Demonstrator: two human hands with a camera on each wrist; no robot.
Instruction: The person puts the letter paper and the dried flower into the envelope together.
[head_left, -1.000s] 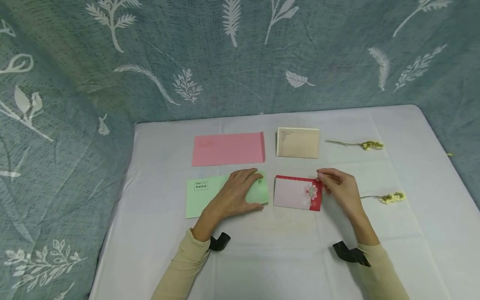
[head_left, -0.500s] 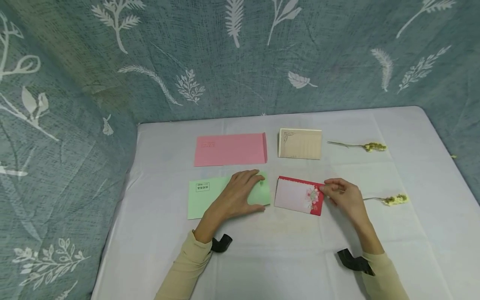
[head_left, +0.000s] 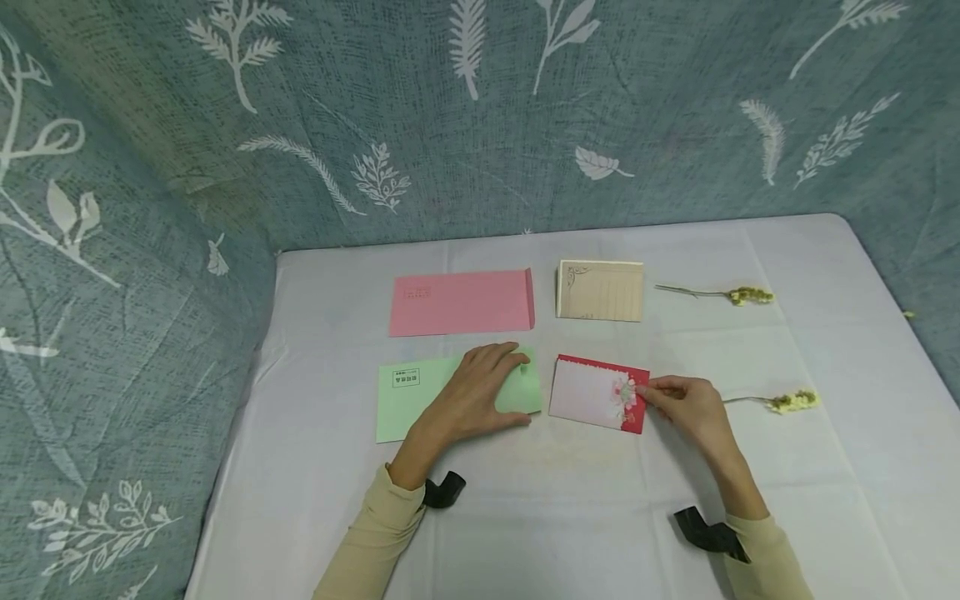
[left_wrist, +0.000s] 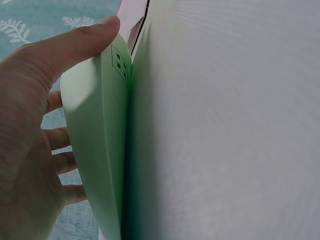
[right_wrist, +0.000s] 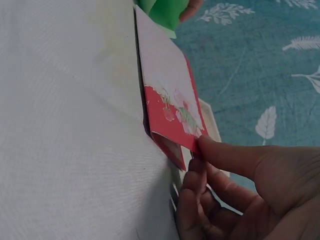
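Note:
My left hand [head_left: 474, 393] spans the right end of a green envelope [head_left: 416, 379], thumb at the near edge and fingers at the far edge. In the left wrist view the envelope [left_wrist: 87, 120] bows up between thumb and fingers, its end gaping. My right hand [head_left: 690, 412] pinches the red right edge of a folded card [head_left: 588, 390] printed with pink flowers. In the right wrist view the thumb lies on top of the card [right_wrist: 165, 60], fingers curled below, and that end is tilted up off the cloth. The card's left edge is close beside the envelope's mouth.
Behind lie a pink envelope [head_left: 459, 303] and a small stack of beige cards [head_left: 600, 290]. Two dried flower sprigs, a far one [head_left: 750, 295] and a near one [head_left: 793, 402], lie to the right. Patterned teal fabric [head_left: 480, 117] hangs behind the white-covered table [head_left: 540, 533].
My right hand has slid from the card's far right corner down along its right edge. The card has turned slightly clockwise. My left hand stays at the green envelope.

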